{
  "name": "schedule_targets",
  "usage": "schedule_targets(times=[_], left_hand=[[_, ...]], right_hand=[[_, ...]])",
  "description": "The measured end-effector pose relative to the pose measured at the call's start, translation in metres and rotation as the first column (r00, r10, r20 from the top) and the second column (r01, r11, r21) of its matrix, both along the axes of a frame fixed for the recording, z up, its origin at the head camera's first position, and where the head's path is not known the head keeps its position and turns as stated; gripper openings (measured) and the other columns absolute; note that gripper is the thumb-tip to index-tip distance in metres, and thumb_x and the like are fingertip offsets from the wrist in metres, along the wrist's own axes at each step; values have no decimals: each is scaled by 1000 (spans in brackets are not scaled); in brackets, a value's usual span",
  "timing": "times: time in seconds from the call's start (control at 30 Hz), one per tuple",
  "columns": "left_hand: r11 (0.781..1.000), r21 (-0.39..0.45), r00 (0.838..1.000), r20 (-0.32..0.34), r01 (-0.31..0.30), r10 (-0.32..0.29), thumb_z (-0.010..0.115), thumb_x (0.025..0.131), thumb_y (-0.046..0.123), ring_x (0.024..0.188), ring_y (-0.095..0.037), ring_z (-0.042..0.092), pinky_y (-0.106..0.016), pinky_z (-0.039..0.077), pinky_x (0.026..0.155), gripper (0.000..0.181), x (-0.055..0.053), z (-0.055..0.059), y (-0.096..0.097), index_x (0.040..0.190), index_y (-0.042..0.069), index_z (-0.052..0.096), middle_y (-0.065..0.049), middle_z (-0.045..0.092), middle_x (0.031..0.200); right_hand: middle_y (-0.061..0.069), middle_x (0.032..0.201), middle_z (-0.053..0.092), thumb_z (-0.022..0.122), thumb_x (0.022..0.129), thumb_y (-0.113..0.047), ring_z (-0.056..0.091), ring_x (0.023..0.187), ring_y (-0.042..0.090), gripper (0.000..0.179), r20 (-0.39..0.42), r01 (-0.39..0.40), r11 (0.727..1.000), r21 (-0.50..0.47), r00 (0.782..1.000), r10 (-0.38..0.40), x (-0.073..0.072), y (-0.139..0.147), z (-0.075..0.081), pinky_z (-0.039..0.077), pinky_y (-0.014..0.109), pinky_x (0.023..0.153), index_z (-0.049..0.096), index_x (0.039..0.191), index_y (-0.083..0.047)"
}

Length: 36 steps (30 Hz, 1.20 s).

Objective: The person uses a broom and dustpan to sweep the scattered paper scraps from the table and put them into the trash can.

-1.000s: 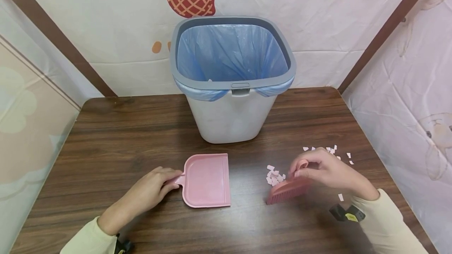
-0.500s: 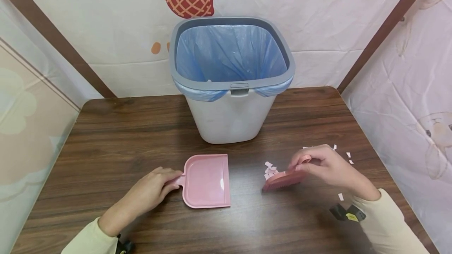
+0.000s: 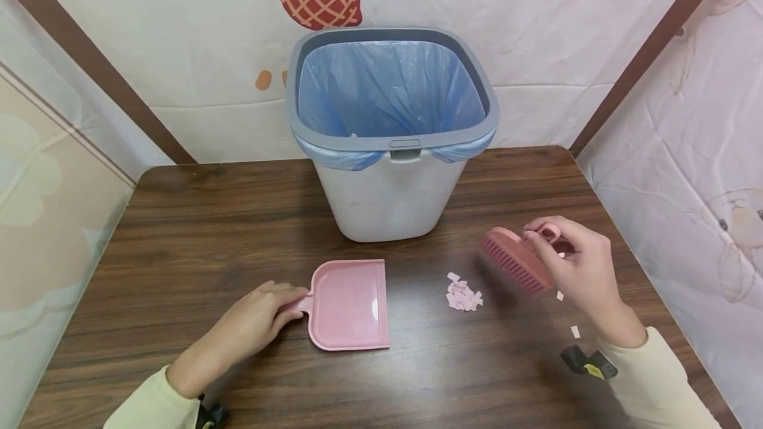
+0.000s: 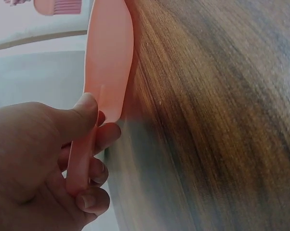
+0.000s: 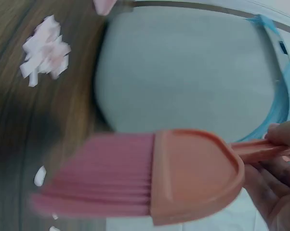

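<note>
My left hand [image 3: 259, 316] grips the handle of a pink dustpan [image 3: 348, 305], which lies on the table with its straight lip facing right. In the left wrist view the thumb and fingers wrap round the dustpan's handle [image 4: 81, 161]. My right hand [image 3: 575, 270] holds a pink hand brush [image 3: 517, 260] by its handle, bristles above the table and blurred in the right wrist view. Between dustpan and brush lies a small heap of paper scraps [image 3: 462, 294]. Loose scraps [image 3: 575, 332] lie near the right hand, some partly hidden behind it.
A grey-rimmed waste bin [image 3: 390, 200] with a blue liner [image 3: 387, 91] stands at the back of the wooden table [image 3: 226, 217]. A printed cloth [image 3: 208, 51] hangs behind it, and more cloth [image 3: 685, 151] hangs to the right.
The brush has gone from beside the scrap heap, first nudging it slightly left, then lifting up and to the right with my right hand. The left hand and dustpan have stayed put.
</note>
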State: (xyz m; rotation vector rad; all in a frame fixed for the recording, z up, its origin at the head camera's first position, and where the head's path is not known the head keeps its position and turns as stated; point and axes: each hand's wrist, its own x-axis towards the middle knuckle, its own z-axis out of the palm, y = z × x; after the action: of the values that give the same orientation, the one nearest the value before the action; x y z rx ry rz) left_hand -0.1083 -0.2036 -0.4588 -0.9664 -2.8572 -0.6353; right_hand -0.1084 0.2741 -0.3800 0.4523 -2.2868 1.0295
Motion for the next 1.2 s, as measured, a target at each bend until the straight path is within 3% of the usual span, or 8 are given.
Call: schedule_targets(times=[0.13,0.3,0.53,0.73,0.93,1.2], left_hand=[[1000,-2,1000,6,-1,1,79,88,12,100,-24,67,-44,55,89,32,0,1,0,119,6,74,-3,73,108],[1000,-4,1000,6,-1,1,80,88,12,100,-24,67,-44,55,88,32,0,1,0,119,6,74,-3,73,108],[1000,-8,1000,9,3,-2,80,88,13,100,-24,67,-44,55,89,33,-1,1,1,119,6,74,-3,73,108],[1000,-9,1000,10,1,-1,80,88,13,101,-25,67,-45,55,89,33,-1,0,0,119,5,74,-4,74,109],[1000,-5,1000,13,0,0,79,88,12,100,-24,67,-45,55,89,32,0,-1,-1,119,6,74,-3,74,108],[1000,-4,1000,17,-5,5,79,89,11,100,-24,68,-45,55,88,31,0,0,0,119,6,74,-4,74,108]], right_hand=[[4,81,70,79,77,13,57,72,-7,21,-74,36,997,67,997,-31,-1,3,-9,48,6,63,74,89,-3],[3,82,71,79,77,10,56,76,-7,21,-85,63,989,131,995,-52,-3,8,-19,48,5,66,74,91,-4],[2,82,71,82,75,9,59,71,9,22,-121,98,977,191,990,-75,-5,9,-32,46,8,65,74,88,-7],[4,82,72,82,72,13,59,70,6,25,-119,79,988,132,991,-63,-3,2,-36,46,11,62,75,87,-6],[3,83,73,81,76,9,59,75,-2,21,-80,26,997,69,997,-20,0,-12,-36,49,11,65,75,89,-7],[2,80,72,82,73,12,59,75,0,26,-73,-27,999,36,997,30,1,-29,-36,47,12,65,75,87,-8]])
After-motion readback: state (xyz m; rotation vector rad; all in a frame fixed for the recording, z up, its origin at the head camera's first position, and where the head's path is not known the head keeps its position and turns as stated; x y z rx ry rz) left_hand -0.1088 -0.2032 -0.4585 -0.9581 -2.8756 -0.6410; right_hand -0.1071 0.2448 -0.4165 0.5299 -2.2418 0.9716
